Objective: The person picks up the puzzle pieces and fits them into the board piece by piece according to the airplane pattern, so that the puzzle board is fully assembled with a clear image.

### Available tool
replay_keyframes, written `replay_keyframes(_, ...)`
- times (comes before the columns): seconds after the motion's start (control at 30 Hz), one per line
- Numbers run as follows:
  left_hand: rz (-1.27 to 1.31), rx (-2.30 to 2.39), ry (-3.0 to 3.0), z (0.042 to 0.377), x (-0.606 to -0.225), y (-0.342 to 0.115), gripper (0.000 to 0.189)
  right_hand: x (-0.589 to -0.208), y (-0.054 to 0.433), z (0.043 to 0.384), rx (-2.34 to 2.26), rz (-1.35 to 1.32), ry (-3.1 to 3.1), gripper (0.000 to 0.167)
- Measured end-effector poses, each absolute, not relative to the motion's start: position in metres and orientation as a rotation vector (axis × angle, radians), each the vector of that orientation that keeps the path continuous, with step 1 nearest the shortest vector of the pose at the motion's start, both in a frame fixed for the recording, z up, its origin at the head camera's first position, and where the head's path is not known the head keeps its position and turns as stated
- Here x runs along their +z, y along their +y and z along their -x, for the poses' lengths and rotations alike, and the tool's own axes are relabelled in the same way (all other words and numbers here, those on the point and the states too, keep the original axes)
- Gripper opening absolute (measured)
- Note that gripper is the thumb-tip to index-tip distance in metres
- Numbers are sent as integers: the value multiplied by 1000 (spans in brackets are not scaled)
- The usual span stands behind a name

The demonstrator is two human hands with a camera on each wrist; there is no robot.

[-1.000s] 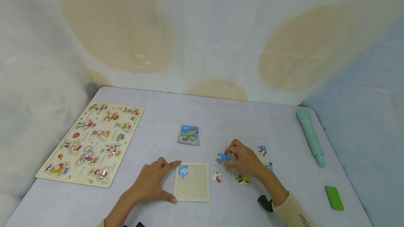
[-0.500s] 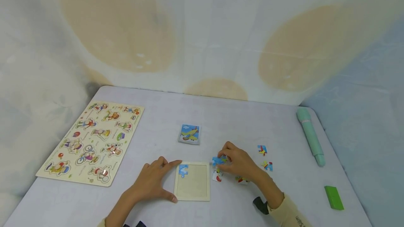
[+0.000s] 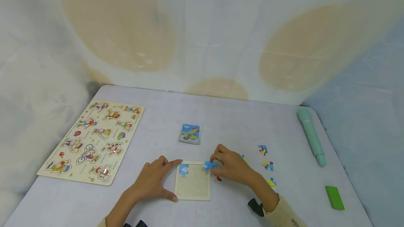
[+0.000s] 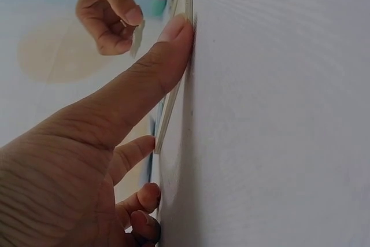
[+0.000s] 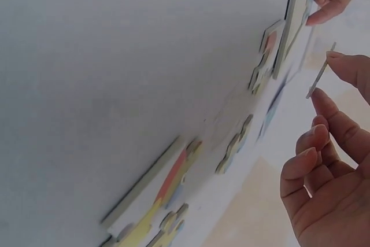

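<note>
A square wooden puzzle tray (image 3: 193,189) lies on the table, with one blue jigsaw piece (image 3: 183,170) in its upper left corner. My left hand (image 3: 152,180) rests against the tray's left side, thumb at the lower corner and index finger at the upper one. Between thumb and index finger, my right hand (image 3: 233,164) pinches a blue jigsaw piece (image 3: 209,165). That piece is over the tray's upper right corner; the right wrist view shows it edge-on, off the table. A piece with red on it (image 5: 270,41) lies beside the tray, mostly hidden by the right hand in the head view.
Several loose pieces lie right of the right hand, including one with red and yellow (image 3: 263,150). Behind the tray is an airplane picture (image 3: 190,133). A large figure puzzle board (image 3: 94,143) occupies the left. A mint-green cylinder (image 3: 311,137) and green block (image 3: 334,197) lie at right.
My right hand has moved left with the pinched blue piece, from the loose pieces to the tray's upper right corner. The left hand has stayed at the tray's left side.
</note>
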State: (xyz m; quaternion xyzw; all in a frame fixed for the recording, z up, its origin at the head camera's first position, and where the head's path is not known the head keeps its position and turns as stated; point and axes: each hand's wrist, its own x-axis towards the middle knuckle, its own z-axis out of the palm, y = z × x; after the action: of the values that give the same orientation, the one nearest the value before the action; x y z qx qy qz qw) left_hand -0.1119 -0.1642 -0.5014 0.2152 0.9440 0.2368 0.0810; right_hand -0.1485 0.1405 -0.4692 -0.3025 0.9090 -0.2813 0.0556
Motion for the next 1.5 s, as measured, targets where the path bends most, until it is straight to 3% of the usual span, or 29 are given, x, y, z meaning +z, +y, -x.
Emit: replay_keyframes(1.5,-645,677,2840,113,-503,-165,110,-480,86,149,-513,988,2826,29)
